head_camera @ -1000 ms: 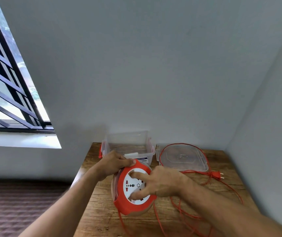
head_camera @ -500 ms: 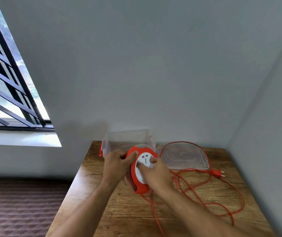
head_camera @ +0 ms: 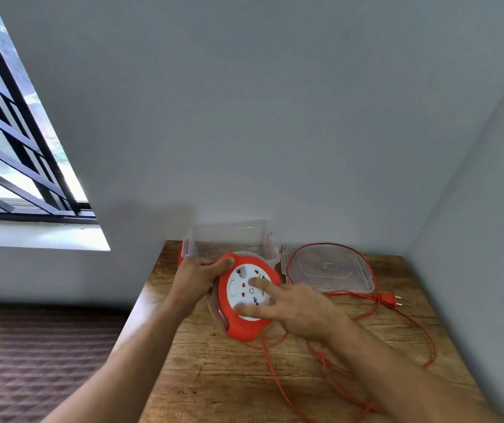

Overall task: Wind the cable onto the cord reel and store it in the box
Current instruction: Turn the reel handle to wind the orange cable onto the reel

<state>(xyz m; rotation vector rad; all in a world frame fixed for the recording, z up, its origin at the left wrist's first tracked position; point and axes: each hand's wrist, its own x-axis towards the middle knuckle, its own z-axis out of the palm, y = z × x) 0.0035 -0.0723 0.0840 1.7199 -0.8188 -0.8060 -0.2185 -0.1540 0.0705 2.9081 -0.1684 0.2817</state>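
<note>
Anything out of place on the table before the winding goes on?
Yes: a loop of the orange cable lies over the clear lid beside the box. It could drag the lid as the reel turns. The plug lies free.

Grey walls [head_camera: 275,102] — barred window [head_camera: 15,141], wooden table [head_camera: 214,377]

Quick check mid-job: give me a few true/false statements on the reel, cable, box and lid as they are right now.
1. The left hand grips the cord reel at its rim. True.
2. The cable is fully wound. False: loose loops lie on the table.
3. The lid is on the box. False: it lies beside it, to the right.
4. The right hand has fingers on the reel's white face. True.
5. The plug lies on the table. True.
</note>
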